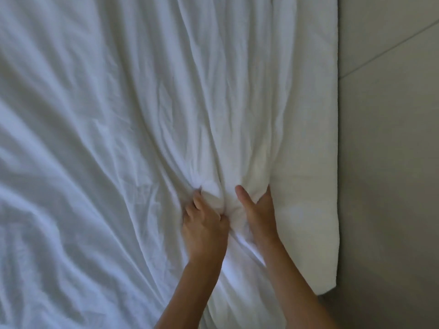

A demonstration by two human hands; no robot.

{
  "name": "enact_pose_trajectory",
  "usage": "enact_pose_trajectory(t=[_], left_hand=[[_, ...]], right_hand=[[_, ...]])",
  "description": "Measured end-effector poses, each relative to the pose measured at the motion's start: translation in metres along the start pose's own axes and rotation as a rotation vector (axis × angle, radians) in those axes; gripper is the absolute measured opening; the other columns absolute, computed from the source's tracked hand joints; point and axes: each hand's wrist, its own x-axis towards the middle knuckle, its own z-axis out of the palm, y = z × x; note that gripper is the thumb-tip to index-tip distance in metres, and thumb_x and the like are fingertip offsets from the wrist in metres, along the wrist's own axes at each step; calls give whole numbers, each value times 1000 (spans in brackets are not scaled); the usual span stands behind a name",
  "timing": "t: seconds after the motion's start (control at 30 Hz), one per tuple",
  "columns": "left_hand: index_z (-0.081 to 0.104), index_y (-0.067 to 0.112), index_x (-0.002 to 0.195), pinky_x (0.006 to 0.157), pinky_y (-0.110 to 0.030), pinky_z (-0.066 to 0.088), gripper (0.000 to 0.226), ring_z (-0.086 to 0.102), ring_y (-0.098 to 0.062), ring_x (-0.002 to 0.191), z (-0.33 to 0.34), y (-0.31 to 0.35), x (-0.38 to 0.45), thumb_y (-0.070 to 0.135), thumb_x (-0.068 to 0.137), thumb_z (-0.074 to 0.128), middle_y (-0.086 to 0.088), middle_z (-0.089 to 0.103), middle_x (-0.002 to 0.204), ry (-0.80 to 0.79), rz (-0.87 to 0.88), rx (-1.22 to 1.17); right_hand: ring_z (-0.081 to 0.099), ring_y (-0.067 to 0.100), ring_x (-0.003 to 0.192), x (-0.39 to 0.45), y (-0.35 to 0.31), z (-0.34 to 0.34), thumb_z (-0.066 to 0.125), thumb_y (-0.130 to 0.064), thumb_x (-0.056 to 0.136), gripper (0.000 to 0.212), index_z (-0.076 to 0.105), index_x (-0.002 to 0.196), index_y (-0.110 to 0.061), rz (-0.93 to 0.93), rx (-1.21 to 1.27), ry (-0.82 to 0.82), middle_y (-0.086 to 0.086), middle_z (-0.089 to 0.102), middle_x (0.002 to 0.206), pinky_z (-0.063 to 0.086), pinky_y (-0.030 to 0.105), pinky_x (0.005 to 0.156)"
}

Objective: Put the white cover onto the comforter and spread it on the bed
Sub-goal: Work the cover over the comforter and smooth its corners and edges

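Note:
A wrinkled white cover (118, 127) fills most of the view, with long folds running toward my hands. My left hand (204, 222) grips a bunched fold of it, fingers curled into the cloth. Just to its right, my right hand (257, 212) clasps another thick bunch, thumb stretched on top and fingers wrapped round the far side. The bunch between the hands looks padded, but I cannot tell cover from comforter there. A thicker white padded edge (308, 186) lies flat to the right of my hands.
The bed's right edge (336, 210) runs top to bottom. Beyond it is a grey floor or wall (389, 162) with a thin seam line crossing its upper part.

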Motion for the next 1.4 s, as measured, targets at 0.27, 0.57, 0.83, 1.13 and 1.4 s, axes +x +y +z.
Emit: enact_pose_trajectory(t=[0.27,0.57,0.83,1.13,1.4], left_hand=[[55,3,111,62,-27,36,42,59,-29,71,-10,23,-13,35,84,51,-8,62,75,-76,149,-221],[39,21,86,44,-30,47,8,58,-23,58,68,72,-37,27,81,40,-1,52,77,-134,375,-70],[55,12,104,73,-29,49,22,56,-21,89,25,76,17,16,83,56,-5,61,103,313,582,-225],[50,2,127,90,-44,42,67,52,-38,112,-63,141,230,50,82,65,-21,53,126,380,63,46],[20,23,61,46,-28,18,47,28,-12,43,-96,156,243,21,100,46,8,27,49,332,319,-252]], right_hand=[[67,10,92,61,-80,-12,76,-34,79,33,70,103,-12,-242,-144,115,-8,70,95,53,22,84],[59,37,106,99,-53,-77,60,-33,93,50,50,130,-1,-329,-706,427,21,62,119,42,35,78],[30,30,139,142,-153,-47,58,-28,86,72,29,148,-8,-764,-717,549,14,32,152,25,37,110],[53,33,114,257,-256,35,51,-51,93,63,39,137,-7,-695,-1189,239,14,53,126,43,40,87],[29,14,40,285,-269,-3,51,-25,99,39,50,63,-13,-1426,-1025,472,-4,32,52,7,19,46]])
